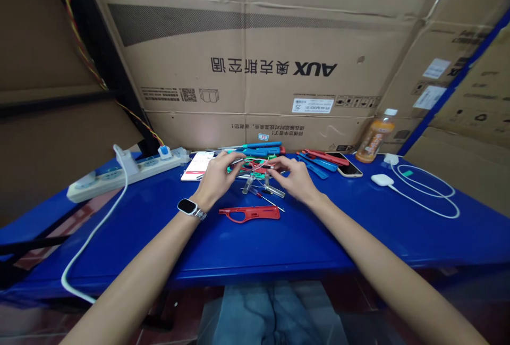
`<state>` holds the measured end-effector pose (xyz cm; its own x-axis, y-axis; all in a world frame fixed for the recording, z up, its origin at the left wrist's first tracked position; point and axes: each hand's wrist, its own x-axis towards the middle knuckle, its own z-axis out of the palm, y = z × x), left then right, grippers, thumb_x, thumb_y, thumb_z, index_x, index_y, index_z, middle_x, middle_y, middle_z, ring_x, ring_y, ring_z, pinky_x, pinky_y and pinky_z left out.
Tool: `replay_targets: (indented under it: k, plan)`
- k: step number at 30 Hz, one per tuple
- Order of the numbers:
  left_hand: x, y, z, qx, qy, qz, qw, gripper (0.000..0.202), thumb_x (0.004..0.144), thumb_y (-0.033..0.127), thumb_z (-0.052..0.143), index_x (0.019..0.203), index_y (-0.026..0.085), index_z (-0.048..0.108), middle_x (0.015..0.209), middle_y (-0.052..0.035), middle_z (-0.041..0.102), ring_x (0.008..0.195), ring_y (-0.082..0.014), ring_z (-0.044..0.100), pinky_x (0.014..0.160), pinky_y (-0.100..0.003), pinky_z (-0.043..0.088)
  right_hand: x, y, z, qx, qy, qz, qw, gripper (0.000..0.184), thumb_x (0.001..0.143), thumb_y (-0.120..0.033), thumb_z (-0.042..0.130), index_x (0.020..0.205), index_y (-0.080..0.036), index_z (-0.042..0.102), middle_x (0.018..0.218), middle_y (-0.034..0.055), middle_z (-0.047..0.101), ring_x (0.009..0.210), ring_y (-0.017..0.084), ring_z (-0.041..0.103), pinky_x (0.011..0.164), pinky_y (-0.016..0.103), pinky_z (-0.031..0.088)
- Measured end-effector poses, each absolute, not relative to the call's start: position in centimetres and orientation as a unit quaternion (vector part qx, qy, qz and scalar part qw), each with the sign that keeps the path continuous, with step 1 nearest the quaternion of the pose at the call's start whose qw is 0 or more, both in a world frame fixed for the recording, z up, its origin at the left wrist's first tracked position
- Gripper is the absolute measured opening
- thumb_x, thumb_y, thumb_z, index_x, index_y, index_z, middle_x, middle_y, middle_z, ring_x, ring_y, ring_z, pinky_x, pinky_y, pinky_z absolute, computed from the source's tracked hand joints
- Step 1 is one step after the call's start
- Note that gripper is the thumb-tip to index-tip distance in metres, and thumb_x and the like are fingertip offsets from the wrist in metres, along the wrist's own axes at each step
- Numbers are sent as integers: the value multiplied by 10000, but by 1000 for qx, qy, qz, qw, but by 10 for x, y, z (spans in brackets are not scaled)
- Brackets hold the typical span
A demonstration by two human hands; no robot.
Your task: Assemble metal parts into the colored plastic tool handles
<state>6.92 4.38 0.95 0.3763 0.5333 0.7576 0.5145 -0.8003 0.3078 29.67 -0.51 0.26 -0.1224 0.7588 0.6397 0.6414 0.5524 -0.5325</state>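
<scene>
Over a pile of small parts in the middle of the table, my left hand (218, 174) is closed in a pinch, a dark bit showing at its fingertips. Across from it, my right hand (294, 177) pinches a small black part (271, 167); thin wire runs between the hands. Red and green pieces lie under the fingers, partly hidden. Just below are clear plastic fuel tanks (275, 191) and a thin screwdriver (273, 203). Nearer me lies a red lighter casing half (255, 213), with an open trigger loop.
Blue lighter casings (258, 149) lie behind the hands; red and blue ones (324, 159) lie right, beside a phone (350, 169). A juice bottle (374, 137), white charger (382, 180) and its cable stand farther right. A power strip (107, 179) and white paper (195, 167) are left.
</scene>
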Motion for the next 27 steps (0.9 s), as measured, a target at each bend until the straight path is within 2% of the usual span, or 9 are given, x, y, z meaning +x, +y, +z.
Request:
replay_targets:
  k: [4,10,13,18,21,24,27]
  plan:
    - [70,46,9,825,332,457,17,146,917,206,627,1047,197,691,904,-48,695,738,-150,622,711,-275,497,299,-9,9,-446,-745,129,478,146,861,-334,652,849,-190,672,741,16,719,656,158,674,652,294,517]
    - [72,39,18,829,308,464,47,126,925,224,615,1023,181,682,888,-41,726,718,-138,630,687,-259,492,298,-8,19,-393,-676,314,538,306,795,-468,705,850,-185,603,753,26,719,593,160,689,606,308,555]
    - [70,36,22,839,284,460,59,128,927,244,611,1018,179,674,885,-41,729,707,-132,629,661,-250,484,299,-7,21,-374,-647,361,558,351,749,-483,744,848,-192,573,764,27,722,607,164,700,558,279,525]
    - [66,34,29,852,254,451,76,156,925,308,618,974,173,679,806,-27,720,651,-118,611,591,-229,448,299,-11,14,-392,-634,350,567,374,747,-502,734,880,-200,557,745,14,682,639,155,667,579,279,490]
    - [68,31,34,838,253,478,73,144,924,304,622,951,177,684,793,-17,719,657,-112,619,600,-222,449,292,-17,8,-422,-634,290,579,396,733,-506,738,878,-216,511,767,-8,623,650,135,592,603,277,464]
    - [72,27,38,826,257,497,69,141,924,298,621,954,178,688,772,-13,713,640,-108,613,595,-220,445,279,-23,2,-472,-671,214,531,402,693,-477,776,852,-213,518,801,-7,600,691,139,538,652,284,444]
    - [74,24,39,816,264,510,67,163,920,318,622,948,174,693,744,-11,703,604,-104,591,564,-220,431,266,-23,-3,-500,-702,183,474,342,702,-471,769,811,-200,593,845,19,642,790,180,563,749,324,454]
